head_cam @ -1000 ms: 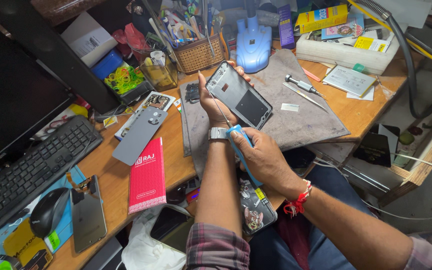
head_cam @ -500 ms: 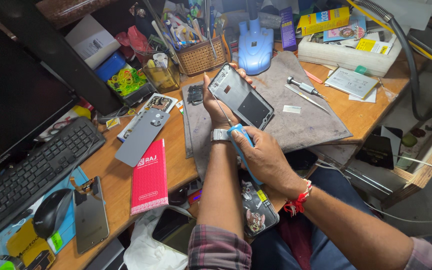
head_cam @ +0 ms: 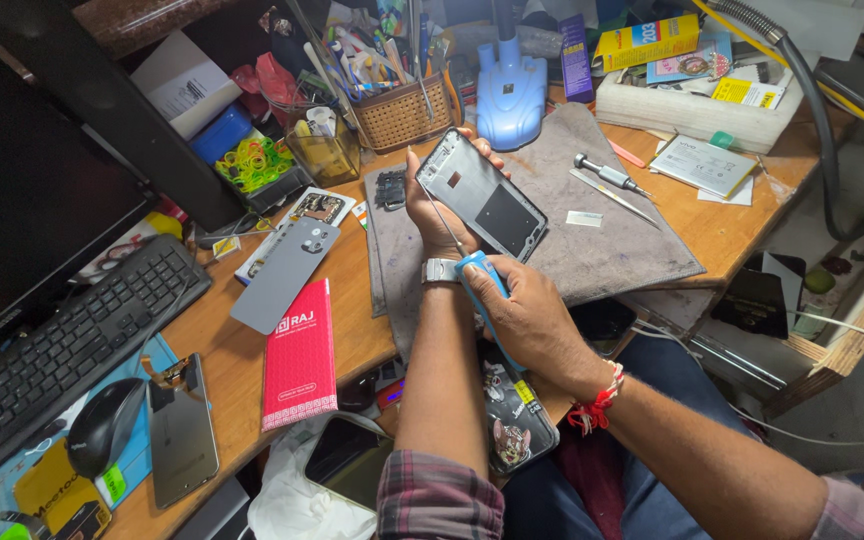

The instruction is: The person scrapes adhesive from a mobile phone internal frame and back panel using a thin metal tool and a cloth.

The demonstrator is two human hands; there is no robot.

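Note:
My left hand (head_cam: 432, 205) holds an opened phone body (head_cam: 480, 195), grey inside with a dark rectangle, tilted above the grey work mat (head_cam: 602, 235). A metal watch sits on that wrist. My right hand (head_cam: 527, 315) grips a blue-handled screwdriver (head_cam: 477, 280), whose thin shaft reaches up to the phone's left edge near my left palm.
A grey back cover (head_cam: 282, 275), a red booklet (head_cam: 300, 355), a small dark part (head_cam: 390, 190) and a phone (head_cam: 182, 430) lie on the wooden desk. Keyboard (head_cam: 62, 350), mouse (head_cam: 102, 428) and monitor sit left. Basket of tools (head_cam: 402, 110), blue lamp base (head_cam: 510, 90), tweezers and a screwdriver (head_cam: 607, 175) lie behind.
The view has shifted slightly. Both hands stay on the phone body and screwdriver, with the screwdriver tip still at the phone's left edge.

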